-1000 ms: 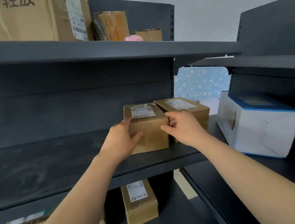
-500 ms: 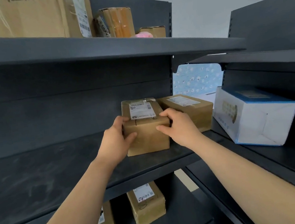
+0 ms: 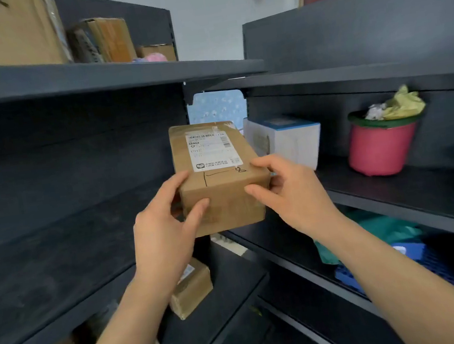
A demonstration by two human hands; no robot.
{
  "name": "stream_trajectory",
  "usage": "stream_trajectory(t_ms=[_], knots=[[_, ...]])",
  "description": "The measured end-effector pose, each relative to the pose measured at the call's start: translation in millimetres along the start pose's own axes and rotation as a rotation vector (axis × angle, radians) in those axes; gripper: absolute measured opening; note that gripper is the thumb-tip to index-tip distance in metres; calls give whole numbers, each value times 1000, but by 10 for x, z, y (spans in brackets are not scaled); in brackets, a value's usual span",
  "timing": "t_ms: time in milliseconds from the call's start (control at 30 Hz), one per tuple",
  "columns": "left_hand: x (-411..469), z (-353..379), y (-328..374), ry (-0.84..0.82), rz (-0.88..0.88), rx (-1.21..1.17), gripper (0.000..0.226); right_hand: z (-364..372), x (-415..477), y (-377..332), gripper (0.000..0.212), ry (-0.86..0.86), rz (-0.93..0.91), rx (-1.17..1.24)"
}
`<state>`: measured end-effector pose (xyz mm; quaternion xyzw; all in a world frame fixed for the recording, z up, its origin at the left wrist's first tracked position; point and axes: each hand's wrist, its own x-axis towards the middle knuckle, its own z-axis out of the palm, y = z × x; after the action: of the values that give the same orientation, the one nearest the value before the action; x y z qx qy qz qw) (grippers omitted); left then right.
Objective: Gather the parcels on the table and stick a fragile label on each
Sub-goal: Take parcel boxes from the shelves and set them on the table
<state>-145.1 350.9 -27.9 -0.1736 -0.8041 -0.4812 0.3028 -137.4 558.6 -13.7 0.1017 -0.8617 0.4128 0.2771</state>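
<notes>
Gathering looks barely begun: the left hand (image 3: 161, 233) and right hand (image 3: 290, 195) grasp a brown cardboard parcel (image 3: 217, 173) between their fingers (image 3: 175, 183), in the air before the shelves (image 3: 62, 87), no fragile label visible, a smaller parcel (image 3: 191, 290) lying below the fingers.

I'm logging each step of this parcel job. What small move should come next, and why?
Probably draw the brown cardboard parcel back, clear of the dark metal shelving: the left hand and right hand grip its near corners and it looks lifted.

Brown labelled parcel (image 3: 217, 173), held aloft
</notes>
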Motion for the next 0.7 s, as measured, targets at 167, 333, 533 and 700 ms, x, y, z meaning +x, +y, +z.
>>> stream_trajectory(t_ms=[167,333,533,700], knots=[[-370,327,429,-136,42,-158,53,-662,-706,-8,41,130,88,-143],[-828,872,967,-309,114,-269,53,-1393,-1524,120,41,242,232,-280],[-1595,1610,1846,-560,147,-423,53,-2407,-2641,166,47,363,450,-481],[-2444,2252,2711,-738,202,-522,52,-3343,-3679,137,46,439,622,-645]])
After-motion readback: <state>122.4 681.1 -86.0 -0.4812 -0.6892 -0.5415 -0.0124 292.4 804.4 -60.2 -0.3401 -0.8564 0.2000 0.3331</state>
